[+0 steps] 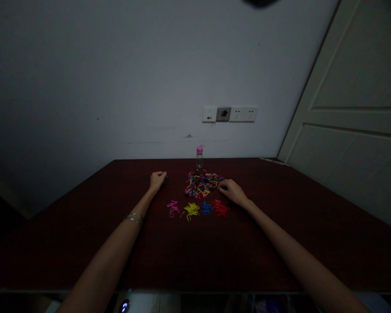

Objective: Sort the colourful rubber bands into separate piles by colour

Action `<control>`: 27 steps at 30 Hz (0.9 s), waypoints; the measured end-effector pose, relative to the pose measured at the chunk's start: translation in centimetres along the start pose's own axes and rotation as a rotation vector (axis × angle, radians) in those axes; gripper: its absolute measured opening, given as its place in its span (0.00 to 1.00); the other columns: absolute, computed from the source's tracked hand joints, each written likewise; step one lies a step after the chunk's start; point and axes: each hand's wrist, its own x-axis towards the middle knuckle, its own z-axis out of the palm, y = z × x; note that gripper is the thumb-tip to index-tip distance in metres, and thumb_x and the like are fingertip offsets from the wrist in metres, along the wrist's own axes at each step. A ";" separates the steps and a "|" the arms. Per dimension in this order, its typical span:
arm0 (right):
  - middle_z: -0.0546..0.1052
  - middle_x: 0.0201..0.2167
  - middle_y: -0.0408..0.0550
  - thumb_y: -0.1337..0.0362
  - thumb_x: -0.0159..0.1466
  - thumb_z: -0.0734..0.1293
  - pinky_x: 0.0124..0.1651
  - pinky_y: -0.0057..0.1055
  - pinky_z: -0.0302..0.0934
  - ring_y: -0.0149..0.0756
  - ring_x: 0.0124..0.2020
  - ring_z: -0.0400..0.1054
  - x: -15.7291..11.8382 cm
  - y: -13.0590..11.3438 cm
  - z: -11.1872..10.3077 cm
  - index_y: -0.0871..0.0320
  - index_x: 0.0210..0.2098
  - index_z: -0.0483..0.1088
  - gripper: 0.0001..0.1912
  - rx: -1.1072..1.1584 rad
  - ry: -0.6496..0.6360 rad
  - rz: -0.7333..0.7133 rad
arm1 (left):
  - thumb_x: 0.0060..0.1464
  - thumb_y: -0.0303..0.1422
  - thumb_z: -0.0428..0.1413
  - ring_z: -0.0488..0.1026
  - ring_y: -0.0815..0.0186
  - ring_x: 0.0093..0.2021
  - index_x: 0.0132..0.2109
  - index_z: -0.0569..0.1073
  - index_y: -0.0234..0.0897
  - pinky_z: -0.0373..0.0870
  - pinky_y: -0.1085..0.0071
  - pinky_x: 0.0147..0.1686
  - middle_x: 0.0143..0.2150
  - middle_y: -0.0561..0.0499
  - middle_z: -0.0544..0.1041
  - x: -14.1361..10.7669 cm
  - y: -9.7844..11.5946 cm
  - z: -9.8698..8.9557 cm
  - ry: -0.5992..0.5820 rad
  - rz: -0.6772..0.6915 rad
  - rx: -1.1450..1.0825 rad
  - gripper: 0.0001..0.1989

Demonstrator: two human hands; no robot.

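Note:
A mixed heap of small colourful rubber bands [200,184] lies on the dark red table. My right hand [233,191] rests at the heap's right edge, thumb and fingers pinched together; whatever is between them is too small to make out. To the left of the heap, apart from it, my left hand [158,179] is closed on the table, and its inside is hidden. In front of the heap lie sorted groups: pink bands [173,208], yellow bands [192,209], blue bands [206,208] and red bands [220,208].
Behind the heap stands a small clear bottle [200,161] with a pink cap, close to the wall. Sockets and switches [230,114] are set in the wall above. A pale door [355,130] is at the right. The table's front edge [195,291] runs below my forearms.

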 end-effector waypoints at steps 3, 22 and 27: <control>0.75 0.36 0.48 0.64 0.59 0.59 0.45 0.28 0.56 0.35 0.41 0.65 0.0 0.1 0.1 0.57 0.32 0.72 0.10 -0.028 0.020 -0.007 | 0.43 0.42 0.49 0.64 0.68 0.21 0.22 0.73 0.33 0.56 0.74 0.24 0.16 0.52 0.68 0.0 0.0 0.0 -0.003 0.006 0.005 0.16; 0.75 0.36 0.49 0.61 0.52 0.64 0.45 0.32 0.60 0.37 0.39 0.68 -1.4 2.7 -4.3 0.60 0.25 0.72 0.09 0.373 -0.278 -0.002 | 0.43 0.43 0.50 0.66 0.67 0.23 0.23 0.74 0.33 0.57 0.74 0.24 0.19 0.51 0.71 -0.1 -0.1 0.0 -0.016 -0.008 -0.027 0.17; 0.76 0.35 0.47 0.62 0.50 0.64 0.44 0.30 0.60 0.36 0.38 0.68 -1.9 2.0 -6.2 0.60 0.24 0.73 0.09 0.420 -0.492 -0.031 | 0.43 0.43 0.49 0.65 0.68 0.22 0.23 0.73 0.33 0.56 0.74 0.23 0.18 0.51 0.70 -0.2 0.0 0.0 -0.019 -0.002 -0.015 0.17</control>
